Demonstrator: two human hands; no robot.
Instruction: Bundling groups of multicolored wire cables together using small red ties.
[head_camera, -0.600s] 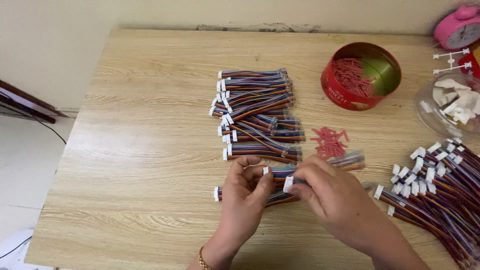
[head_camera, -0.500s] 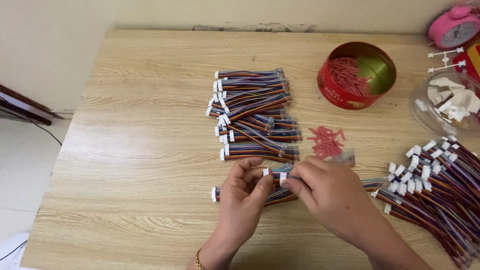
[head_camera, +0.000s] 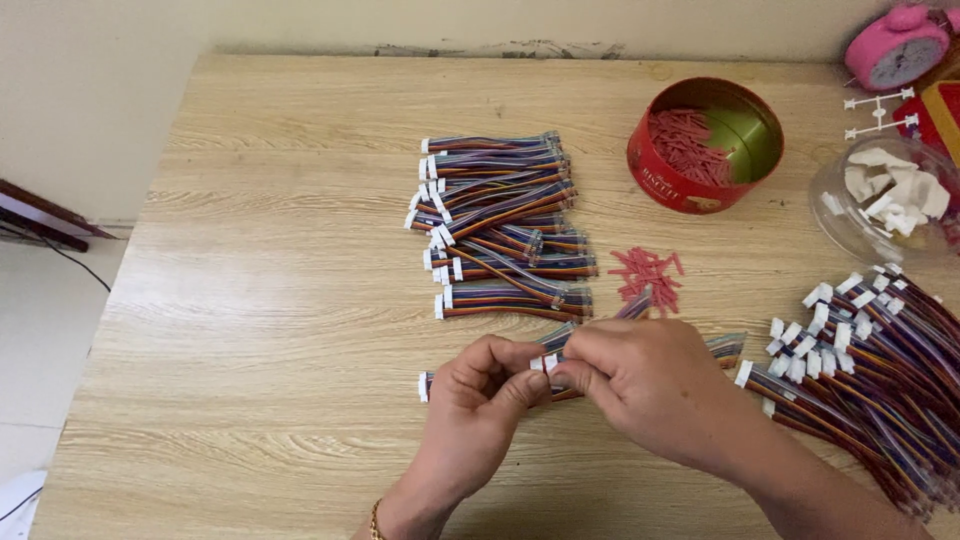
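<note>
A folded bundle of multicoloured ribbon cable (head_camera: 545, 362) is pinched between the left hand (head_camera: 488, 392) and the right hand (head_camera: 640, 385), which are pressed fingertip to fingertip low over the wooden table (head_camera: 260, 300). A white connector (head_camera: 424, 386) is seen jutting out just left of the left hand. A stack of finished cable bundles (head_camera: 500, 228) is laid beyond the hands. Loose red ties (head_camera: 650, 275) are scattered just beyond the right hand, and a red round tin (head_camera: 706, 145) holding more is placed farther beyond it. A large heap of cables with white connectors (head_camera: 870, 360) is spread to the right of the right hand.
</note>
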